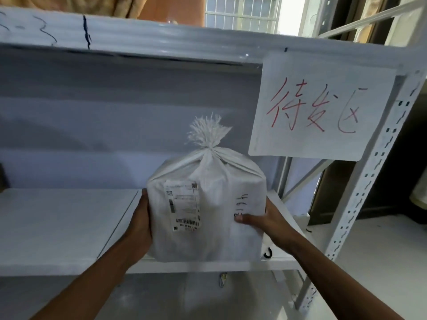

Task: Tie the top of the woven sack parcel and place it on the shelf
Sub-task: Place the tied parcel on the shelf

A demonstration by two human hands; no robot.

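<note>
White woven sack [208, 204], tied at the top into a tight neck with a frayed tuft above, upright on the white shelf [57, 227], near its front edge and toward the right end. Held from both sides. Left hand [141, 222] flat against the left face of the sack, grip closed on it, fingers hidden behind the sack. Right hand [261, 219] against the right face, thumb across the front, grip also closed on the sack. Shipping label [183, 205] with barcodes on the front of the sack, print too small to read; dark handwritten marks just right of the label, partly under the thumb. Paper sign [318, 109] with red handwriting hanging from the upper shelf beam, above and right of the sack. Perforated white post [369, 174] at the right side of the rack.
</note>
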